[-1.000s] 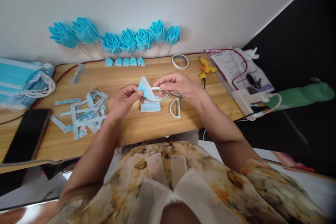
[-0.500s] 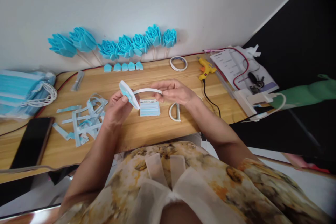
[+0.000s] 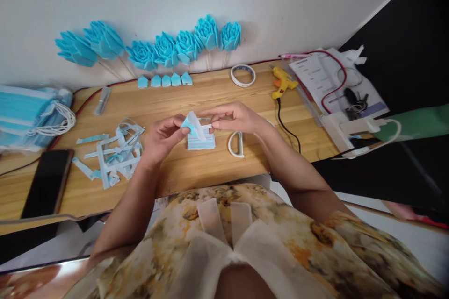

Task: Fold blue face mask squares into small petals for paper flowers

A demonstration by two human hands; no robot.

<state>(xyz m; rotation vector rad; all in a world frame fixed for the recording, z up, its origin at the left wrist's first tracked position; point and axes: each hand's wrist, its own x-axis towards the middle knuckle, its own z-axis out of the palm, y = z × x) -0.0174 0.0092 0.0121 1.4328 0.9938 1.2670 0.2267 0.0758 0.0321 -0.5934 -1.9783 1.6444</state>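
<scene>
My left hand pinches a small folded piece of blue-and-white mask fabric between thumb and fingers, its pointed corner upward. At the fabric's right edge, the thumb and fingers of my right hand close on a narrow white strip, apparently tape. Just below both hands lies a stack of pale blue mask pieces, partly covered by the folded one. A white D-shaped ring rests on the table to the right of the stack.
Blue fabric flowers on sticks lean against the wall, with several small folded pieces before them. Rightward are a tape roll, yellow glue gun and power strip. Leftward lie cut strips, a phone and bagged masks.
My hands have come closer together, and the long arched strip between them now shows only as a short length. The folded piece has turned, its point now upward. The view has shifted slightly.
</scene>
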